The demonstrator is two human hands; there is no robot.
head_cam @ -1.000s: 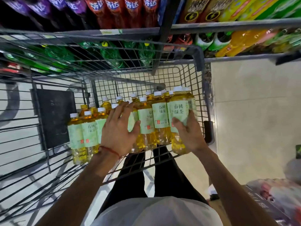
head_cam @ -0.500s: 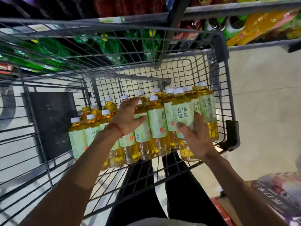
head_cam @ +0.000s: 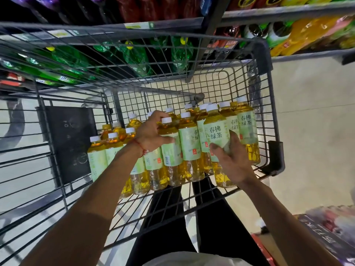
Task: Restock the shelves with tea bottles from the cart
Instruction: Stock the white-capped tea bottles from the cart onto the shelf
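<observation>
Several tea bottles (head_cam: 189, 144) with yellow tea, pale green labels and white caps stand packed in the grey wire cart (head_cam: 269, 104). My left hand (head_cam: 151, 131) reaches into the group and curls round the upper part of one bottle (head_cam: 169, 148), fingers at its neck. My right hand (head_cam: 232, 160) grips the near side of another bottle (head_cam: 216, 135) at label height, with the thumb on the label. Both bottles sit among the others in the cart.
Shelves (head_cam: 278, 14) beyond the cart hold green, purple, red and orange drink bottles. A black panel (head_cam: 71, 143) hangs on the cart's left inner wall. A packed carton (head_cam: 330, 227) lies on the floor at right. My legs show through the cart's mesh.
My left hand slid right and deeper among the bottles, closing round one. My right hand kept its hold on the near bottle. The view has drawn closer to the cart.
</observation>
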